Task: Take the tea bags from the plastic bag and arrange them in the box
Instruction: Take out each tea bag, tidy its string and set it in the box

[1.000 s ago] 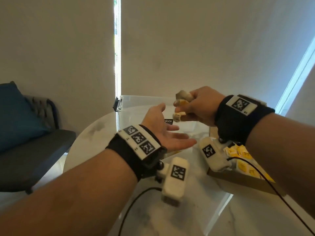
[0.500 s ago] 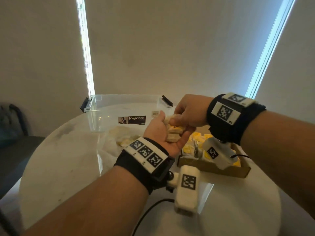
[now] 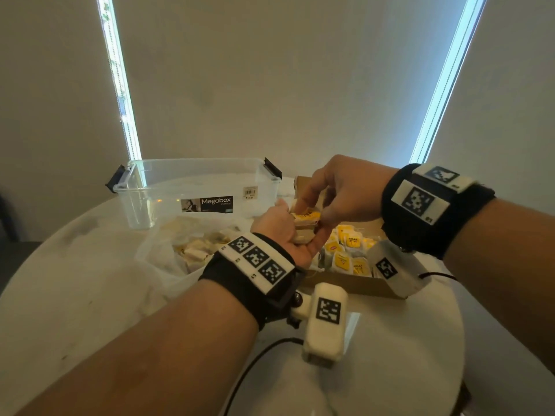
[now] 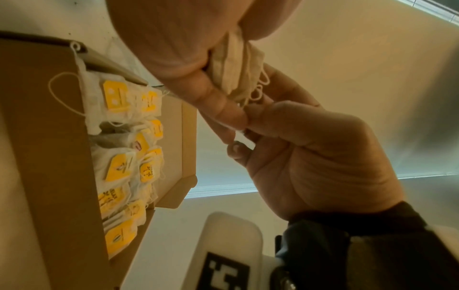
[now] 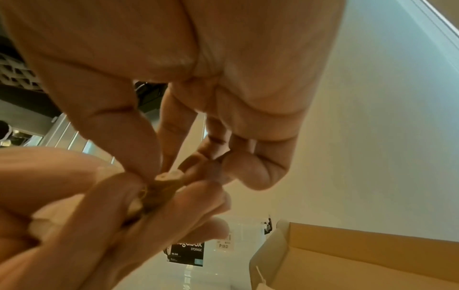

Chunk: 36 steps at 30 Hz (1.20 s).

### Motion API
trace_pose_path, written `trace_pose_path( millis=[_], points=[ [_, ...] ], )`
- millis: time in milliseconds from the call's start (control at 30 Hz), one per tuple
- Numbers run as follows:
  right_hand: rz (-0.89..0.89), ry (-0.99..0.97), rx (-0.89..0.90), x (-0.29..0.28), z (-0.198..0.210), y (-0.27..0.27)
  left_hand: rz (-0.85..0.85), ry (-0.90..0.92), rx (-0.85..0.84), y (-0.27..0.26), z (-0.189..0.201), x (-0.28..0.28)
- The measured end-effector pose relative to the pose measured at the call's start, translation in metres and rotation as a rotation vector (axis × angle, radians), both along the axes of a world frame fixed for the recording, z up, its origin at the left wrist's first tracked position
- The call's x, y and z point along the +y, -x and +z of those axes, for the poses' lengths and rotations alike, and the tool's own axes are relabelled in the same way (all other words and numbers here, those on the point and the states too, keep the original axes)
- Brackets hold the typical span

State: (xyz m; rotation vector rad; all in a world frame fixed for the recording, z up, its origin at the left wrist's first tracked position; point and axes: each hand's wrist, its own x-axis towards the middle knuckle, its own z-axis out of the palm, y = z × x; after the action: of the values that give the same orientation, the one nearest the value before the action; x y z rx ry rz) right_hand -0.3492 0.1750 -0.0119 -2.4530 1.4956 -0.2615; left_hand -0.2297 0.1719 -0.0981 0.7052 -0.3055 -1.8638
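A round white table (image 3: 90, 295) is carrying everything. A clear tub (image 3: 168, 187) is sitting at its far side. A plastic bag (image 3: 162, 256) holding tea bags is lying just near of the tub. A cardboard box (image 3: 354, 285) is resting to the right, beside the bag. A black cable (image 3: 249, 361) is trailing across the near edge.

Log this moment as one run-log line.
left hand: holds tea bag stack | right hand: pinches top of stack | cardboard box: partly filled | plastic bag: bags remain
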Motion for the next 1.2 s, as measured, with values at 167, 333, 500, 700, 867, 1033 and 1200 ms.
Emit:
trace_pose_path(
  millis=[167,333,500,700,867,1033,1200],
  points=[
    [0.009,0.006,0.102,-0.002,-0.003,0.000,-0.010,-0.034,-0.040,0.000,-0.005,-0.004],
    [-0.007,0.083,0.112,-0.009,-0.006,0.001,-0.018,-0.002,-0.012,-0.004,-0.005,-0.003],
    [-0.072,0.138,-0.060,-0.014,-0.007,0.005,-0.029,0.071,0.028,-0.007,-0.001,0.005],
    [-0.112,-0.041,-0.357,-0.007,-0.004,0.011,-0.188,0.098,0.018,-0.013,-0.006,0.004],
    [-0.139,-0.098,-0.524,-0.005,-0.006,0.014,-0.139,0.196,-0.032,-0.009,-0.004,0.006],
    [-0.166,-0.060,-0.446,-0.007,-0.009,0.022,-0.023,0.242,-0.133,0.000,-0.006,0.005],
    [-0.228,-0.050,-0.348,-0.008,-0.007,0.031,0.004,0.184,-0.129,0.004,-0.005,0.006]
  ],
)
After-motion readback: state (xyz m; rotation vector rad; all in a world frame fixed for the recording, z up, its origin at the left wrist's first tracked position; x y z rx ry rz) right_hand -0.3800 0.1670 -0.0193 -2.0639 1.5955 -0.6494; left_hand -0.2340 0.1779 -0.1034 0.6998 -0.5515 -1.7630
